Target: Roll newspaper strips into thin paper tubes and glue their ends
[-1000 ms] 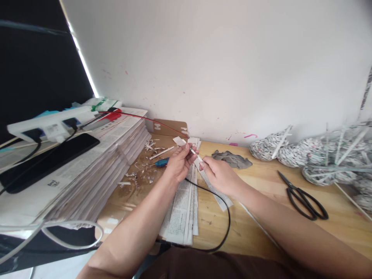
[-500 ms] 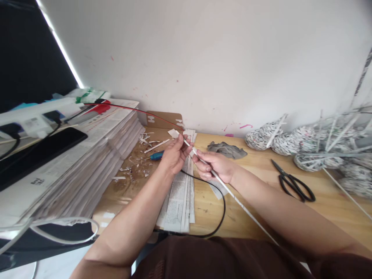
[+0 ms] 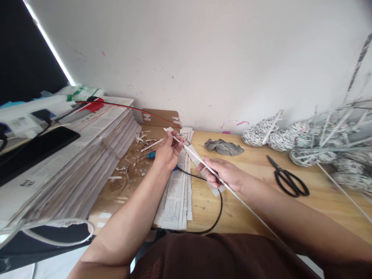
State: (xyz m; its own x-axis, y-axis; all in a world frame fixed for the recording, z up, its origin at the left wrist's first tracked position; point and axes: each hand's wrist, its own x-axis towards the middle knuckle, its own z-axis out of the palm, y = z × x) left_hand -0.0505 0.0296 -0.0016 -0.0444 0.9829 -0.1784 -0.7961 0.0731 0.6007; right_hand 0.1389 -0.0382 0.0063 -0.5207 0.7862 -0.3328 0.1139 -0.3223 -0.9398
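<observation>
Pink-flecked wall backs a wooden table; right hand holds paper rod.

We hold a long, thin white rod, nearly straight and slanting. Its far end lies to the left of the grey cloth; from there it runs rightward and towards us, passing on our side of the cloth. Alongside it we have a flat, pale paper strip, to the cloth's left and nearer us, partly covered; whether the strip joins the rod, we cannot tell.
</observation>
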